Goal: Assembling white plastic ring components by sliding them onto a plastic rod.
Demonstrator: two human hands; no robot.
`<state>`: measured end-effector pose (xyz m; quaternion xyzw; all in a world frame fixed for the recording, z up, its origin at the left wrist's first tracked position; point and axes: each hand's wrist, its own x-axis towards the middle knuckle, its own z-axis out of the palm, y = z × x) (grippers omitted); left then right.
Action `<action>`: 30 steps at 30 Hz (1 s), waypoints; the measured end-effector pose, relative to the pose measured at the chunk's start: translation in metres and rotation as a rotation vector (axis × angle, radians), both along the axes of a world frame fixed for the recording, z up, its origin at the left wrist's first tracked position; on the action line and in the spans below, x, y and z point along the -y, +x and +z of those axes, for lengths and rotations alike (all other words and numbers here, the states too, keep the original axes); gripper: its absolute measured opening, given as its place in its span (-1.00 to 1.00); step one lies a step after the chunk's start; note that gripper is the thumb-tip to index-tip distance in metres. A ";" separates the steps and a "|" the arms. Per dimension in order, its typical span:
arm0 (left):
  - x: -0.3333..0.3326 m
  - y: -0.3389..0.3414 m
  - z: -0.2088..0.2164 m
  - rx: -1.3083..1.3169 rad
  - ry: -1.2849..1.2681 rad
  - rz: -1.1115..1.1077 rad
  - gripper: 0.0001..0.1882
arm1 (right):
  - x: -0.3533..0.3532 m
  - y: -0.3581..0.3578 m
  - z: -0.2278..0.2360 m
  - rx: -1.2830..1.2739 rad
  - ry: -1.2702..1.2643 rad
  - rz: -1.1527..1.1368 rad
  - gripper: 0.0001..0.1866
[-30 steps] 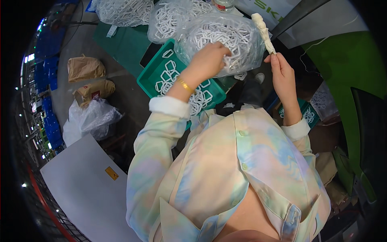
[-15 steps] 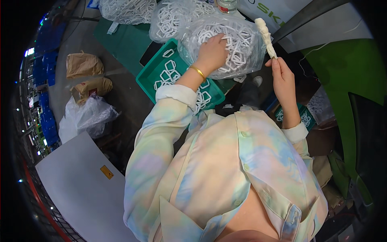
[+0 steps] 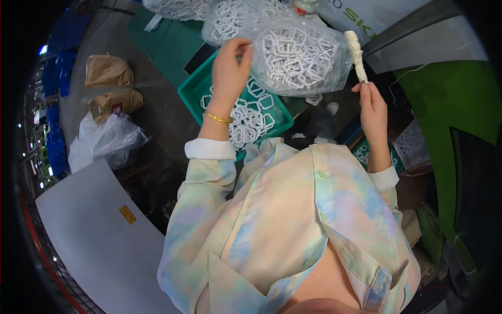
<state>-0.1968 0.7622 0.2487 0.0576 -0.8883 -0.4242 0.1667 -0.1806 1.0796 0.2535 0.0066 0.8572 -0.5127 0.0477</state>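
Observation:
My left hand [image 3: 235,68], a gold bangle at its wrist, hovers above the green tray [image 3: 191,90] beside a clear plastic bag [image 3: 342,65]. Its fingers are curled; whatever they hold, if anything, is hidden. White angular plastic links [image 3: 299,55] fill the bag. Loose white links [image 3: 246,125] of the same kind lie in the tray, partly under my forearm. On the right, my right hand [image 3: 372,107] is closed on the lower end of a lumpy cream-coloured stick [image 3: 355,55], held upright with its top away from me.
More bags of white links [image 3: 228,20] sit behind the tray, near a clear jar [image 3: 305,7]. Brown paper bags [image 3: 109,70] and a crumpled plastic bag [image 3: 107,138] are on the left, past a pale grey panel [image 3: 99,209]. Another green container [image 3: 362,152] stands beyond my right wrist.
My left hand has come out of the bag of links and moved left, over the tray. My right hand keeps the cream-coloured stick, shifted slightly in the picture.

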 end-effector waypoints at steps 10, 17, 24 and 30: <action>0.066 0.123 -0.107 0.582 -0.305 -0.106 -0.71 | 0.010 0.008 0.008 0.016 0.040 0.074 -0.66; 0.036 0.138 -0.139 0.423 -0.500 -0.027 -0.68 | 0.024 0.014 0.009 0.021 0.051 0.132 -0.65; 0.042 0.125 -0.132 0.396 -0.413 0.211 -0.85 | 0.019 0.020 0.009 0.028 0.080 0.108 -0.65; 0.024 0.065 -0.150 0.231 -0.186 0.078 -0.77 | 0.020 0.022 0.010 0.008 0.070 0.114 -0.65</action>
